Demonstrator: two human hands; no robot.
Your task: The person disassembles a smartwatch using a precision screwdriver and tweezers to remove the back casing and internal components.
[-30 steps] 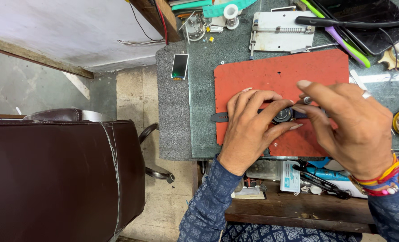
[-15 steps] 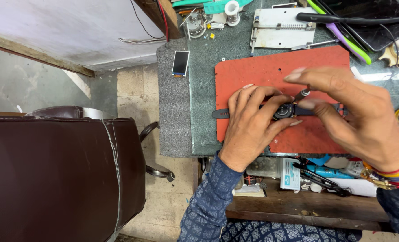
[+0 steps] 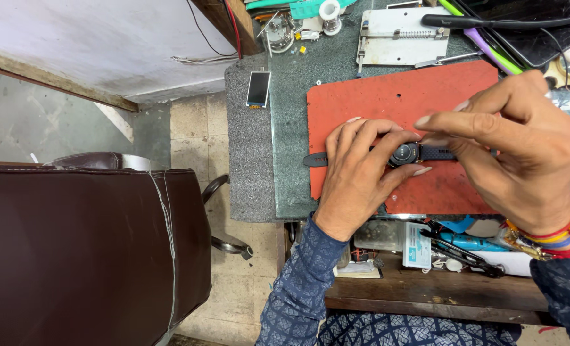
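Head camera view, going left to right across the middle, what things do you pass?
Dark brown chair back → grey mat strip → black strap end → left hand → round watch body → right hand.

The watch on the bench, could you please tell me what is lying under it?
The watch lies on a red mat. The left hand covers part of its strap and the mat beneath.
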